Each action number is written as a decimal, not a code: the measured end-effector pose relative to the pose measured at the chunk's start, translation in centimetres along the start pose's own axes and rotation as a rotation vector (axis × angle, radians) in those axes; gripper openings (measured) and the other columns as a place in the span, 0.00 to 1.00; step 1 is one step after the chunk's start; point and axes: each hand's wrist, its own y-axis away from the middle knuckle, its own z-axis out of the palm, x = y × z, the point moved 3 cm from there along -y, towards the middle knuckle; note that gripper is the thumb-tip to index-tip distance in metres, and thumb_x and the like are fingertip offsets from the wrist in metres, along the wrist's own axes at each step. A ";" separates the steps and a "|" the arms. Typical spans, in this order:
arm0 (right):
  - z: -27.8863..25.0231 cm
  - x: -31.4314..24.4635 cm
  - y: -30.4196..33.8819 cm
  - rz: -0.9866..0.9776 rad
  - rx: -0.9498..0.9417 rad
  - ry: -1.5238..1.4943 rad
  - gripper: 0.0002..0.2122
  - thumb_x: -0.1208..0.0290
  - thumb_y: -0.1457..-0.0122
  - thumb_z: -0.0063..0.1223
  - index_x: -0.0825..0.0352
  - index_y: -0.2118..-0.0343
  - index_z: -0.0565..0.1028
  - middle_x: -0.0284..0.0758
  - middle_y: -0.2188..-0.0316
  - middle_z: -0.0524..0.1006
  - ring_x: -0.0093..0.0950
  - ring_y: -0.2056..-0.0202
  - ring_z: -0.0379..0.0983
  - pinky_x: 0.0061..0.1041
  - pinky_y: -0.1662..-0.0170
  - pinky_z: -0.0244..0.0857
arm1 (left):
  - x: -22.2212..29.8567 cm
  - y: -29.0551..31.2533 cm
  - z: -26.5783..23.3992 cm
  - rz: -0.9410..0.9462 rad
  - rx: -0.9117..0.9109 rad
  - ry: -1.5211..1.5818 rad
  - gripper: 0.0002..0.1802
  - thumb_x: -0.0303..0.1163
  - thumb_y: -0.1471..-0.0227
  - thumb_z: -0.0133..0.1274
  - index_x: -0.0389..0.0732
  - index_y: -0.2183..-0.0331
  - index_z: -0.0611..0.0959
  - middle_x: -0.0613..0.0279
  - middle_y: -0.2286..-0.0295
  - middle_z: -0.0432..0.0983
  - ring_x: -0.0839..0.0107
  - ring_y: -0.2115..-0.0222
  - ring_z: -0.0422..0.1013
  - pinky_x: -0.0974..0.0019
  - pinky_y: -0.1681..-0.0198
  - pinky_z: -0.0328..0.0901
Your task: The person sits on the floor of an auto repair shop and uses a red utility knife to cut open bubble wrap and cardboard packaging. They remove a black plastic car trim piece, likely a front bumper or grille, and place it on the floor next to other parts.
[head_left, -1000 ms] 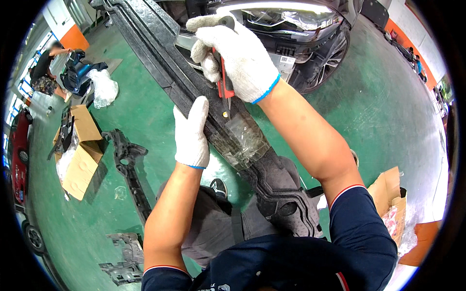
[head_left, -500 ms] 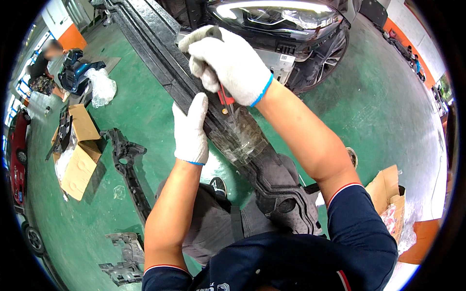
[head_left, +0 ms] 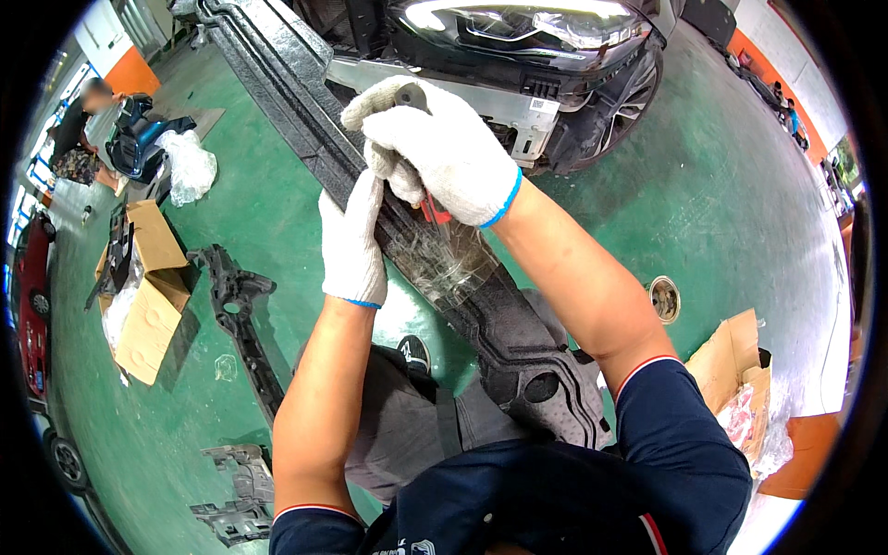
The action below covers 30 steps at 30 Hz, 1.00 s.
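A long black moulded foam bumper bar (head_left: pixel 305 139) slants from the upper left down to my lap, with clear tape (head_left: pixel 449 268) wrapped around its lower middle. At its left edge my left hand (head_left: pixel 351 240), in a white knit glove, grips the bar with the thumb up along the side; the other fingers are mostly hidden. Just above the tape, my gloved right hand (head_left: pixel 435 139) is closed around a tool with a red part (head_left: pixel 433 209) below the fingers. A dark round end (head_left: pixel 410 96) shows at the top of that fist. The tool's exact kind is unclear.
Ahead stands a car front with a headlight (head_left: pixel 518 23) and exposed metal beam (head_left: pixel 370 74). Cardboard boxes (head_left: pixel 153 338) (head_left: pixel 721 356) lie on both sides. Black parts (head_left: pixel 245 342) and a round metal can (head_left: pixel 664 298) rest on the green floor. A person (head_left: pixel 79 139) crouches far left.
My left hand has shifted slightly left and up along the bar. My right hand and the tool's red part sit slightly lower; the view has moved a little, showing more of the metal beam.
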 end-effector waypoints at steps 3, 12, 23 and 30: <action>0.1 0.1 -0.1 0.010 -0.006 -0.008 0.10 0.71 0.36 0.54 0.70 0.56 0.78 0.33 0.74 0.77 0.18 0.82 0.67 0.20 0.80 0.60 | 0.0 -0.2 -0.3 -0.003 -0.010 -0.021 0.25 0.48 0.33 0.59 0.44 0.44 0.78 0.68 0.54 0.80 0.74 0.54 0.77 0.64 0.49 0.71; 0.8 0.5 1.0 0.120 -0.089 0.143 0.11 0.70 0.36 0.53 0.70 0.56 0.78 0.32 0.76 0.77 0.17 0.82 0.66 0.20 0.79 0.61 | 0.8 -0.9 -1.6 0.057 0.043 0.005 0.20 0.46 0.33 0.58 0.43 0.48 0.80 0.67 0.59 0.80 0.74 0.59 0.77 0.64 0.54 0.72; 0.4 -0.7 -1.0 -0.107 -0.002 -0.069 0.10 0.72 0.35 0.54 0.71 0.55 0.77 0.34 0.76 0.78 0.18 0.82 0.68 0.18 0.79 0.62 | 0.3 -0.5 -0.7 0.016 0.019 0.042 0.26 0.41 0.33 0.58 0.41 0.40 0.75 0.61 0.49 0.79 0.69 0.51 0.77 0.59 0.45 0.72; 0.1 -0.5 -1.1 -0.093 0.018 -0.044 0.10 0.72 0.35 0.54 0.72 0.55 0.77 0.35 0.75 0.78 0.19 0.82 0.67 0.20 0.79 0.61 | 0.2 -0.6 -0.6 -0.012 0.104 0.054 0.24 0.37 0.34 0.59 0.38 0.42 0.76 0.61 0.50 0.79 0.70 0.51 0.75 0.61 0.44 0.69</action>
